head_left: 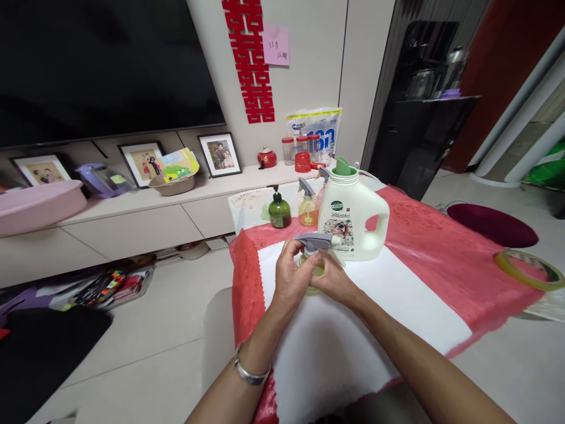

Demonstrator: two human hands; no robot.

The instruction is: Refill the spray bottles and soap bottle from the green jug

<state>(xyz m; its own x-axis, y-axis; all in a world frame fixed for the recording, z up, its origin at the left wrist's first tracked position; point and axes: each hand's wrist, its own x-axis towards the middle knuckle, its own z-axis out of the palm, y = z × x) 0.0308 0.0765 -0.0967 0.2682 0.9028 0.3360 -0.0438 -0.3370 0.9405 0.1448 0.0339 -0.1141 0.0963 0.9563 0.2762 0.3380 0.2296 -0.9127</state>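
Observation:
Both hands are wrapped round a small spray bottle (313,290) with yellowish liquid and a grey trigger head, over the white cloth. My left hand (291,277), with a silver bangle on its wrist, holds the neck from the left. My right hand (333,278) grips the same bottle from the right; the fingers hide much of its body. Just behind stands a large pale green jug (355,218) with its mouth open and a green piece tilted in it. Beyond the hands are a green pump bottle (279,213) and an orange-tinted spray bottle (308,211).
A red cover (424,235) lies under the white cloth (415,294). A roll of yellow tape (525,272) is at the right edge. Along the wall, a long cabinet (212,194) holds photo frames, a pink basin (39,209), red-lidded jars and a plastic bag (324,123).

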